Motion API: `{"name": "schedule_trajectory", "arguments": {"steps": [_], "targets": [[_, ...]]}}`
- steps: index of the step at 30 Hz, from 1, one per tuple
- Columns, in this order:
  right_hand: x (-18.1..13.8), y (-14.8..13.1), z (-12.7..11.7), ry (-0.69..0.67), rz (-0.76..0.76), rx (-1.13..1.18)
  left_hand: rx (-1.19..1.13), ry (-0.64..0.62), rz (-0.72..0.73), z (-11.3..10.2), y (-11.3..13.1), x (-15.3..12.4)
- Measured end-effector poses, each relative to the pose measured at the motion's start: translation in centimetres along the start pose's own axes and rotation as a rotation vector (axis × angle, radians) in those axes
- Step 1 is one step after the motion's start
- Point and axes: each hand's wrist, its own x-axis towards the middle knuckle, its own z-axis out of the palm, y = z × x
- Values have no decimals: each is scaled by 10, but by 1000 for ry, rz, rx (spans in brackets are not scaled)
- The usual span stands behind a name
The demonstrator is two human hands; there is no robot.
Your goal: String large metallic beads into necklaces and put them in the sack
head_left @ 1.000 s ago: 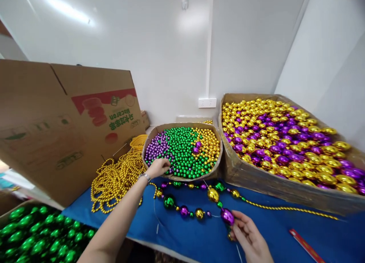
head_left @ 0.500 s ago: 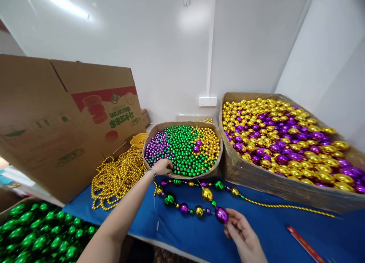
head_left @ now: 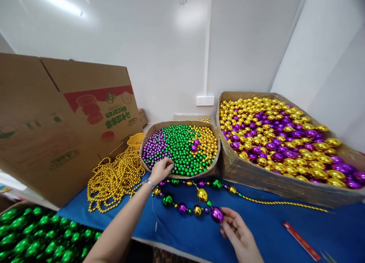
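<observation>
My left hand [head_left: 161, 170] is over the front edge of a cardboard box of small beads [head_left: 145, 163]. Its fingers are pinched together above the green beads [head_left: 179, 141]; whatever lies between them is hidden. Purple beads [head_left: 154, 144] fill the box's left side and gold beads [head_left: 210, 139] its right. On the blue cloth, my right hand [head_left: 238, 232] grips a large purple bead [head_left: 217, 214] between thumb and fingers. That bead is on a strand with a gold bead [head_left: 202, 195], a dark green bead [head_left: 167, 199] and several smaller ones.
A large box [head_left: 236, 171] of gold and purple oval beads stands at right. Gold bead chains [head_left: 116, 179] are heaped at left beside a tall carton [head_left: 94, 114]. Green beads [head_left: 34, 232] fill the lower left. A red packet [head_left: 301, 241] lies on the blue cloth [head_left: 256, 225].
My left hand has lifted slightly from among the beads, its fingers showing more clearly. The right hand keeps its hold on the purple bead. The whole view has shifted a little.
</observation>
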Motion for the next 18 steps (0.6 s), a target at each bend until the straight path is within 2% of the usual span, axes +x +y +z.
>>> {"name": "schedule_trajectory", "arguments": {"steps": [2,6,8,12,18], "targets": [[1,0,1,-9,6,-16,-196,3,-7,13,13,-18],[-1,-2,3,-15,-2,-48,-979,-133,-157,42,36,-50],[-3,-4,3,-8,-17,-59,-1209,-191,-232,51,45,-60],[-6,-4,-1,6,-41,-74,-1332,-234,-276,58,55,-69],[-6,1,-5,8,-46,-84,-1384,-209,-296,60,58,-72]]}}
